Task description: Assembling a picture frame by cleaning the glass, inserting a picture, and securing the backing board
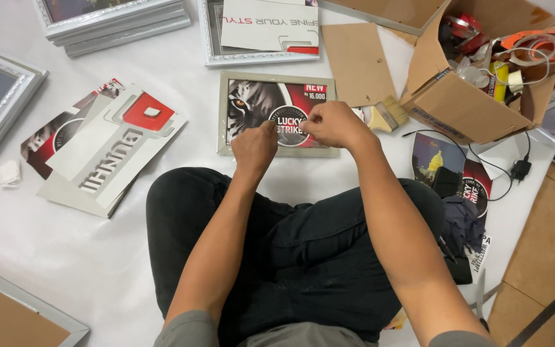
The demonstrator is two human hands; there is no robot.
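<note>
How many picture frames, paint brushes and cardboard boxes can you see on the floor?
Silver picture frames: 6, counting the small one under both hands, with the stack at top left taken as one
Wooden-handled paint brush: 1
Brown cardboard box: 1
Total: 8

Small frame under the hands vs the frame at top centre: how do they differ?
The small frame is plain and grey-beige; the top-centre frame is ornate and silver-white. The small frame shows a tiger picture; the top-centre frame is covered by a white card. Both hands, left hand and right hand, hover over the small frame only. Both frames lie flat.
</note>
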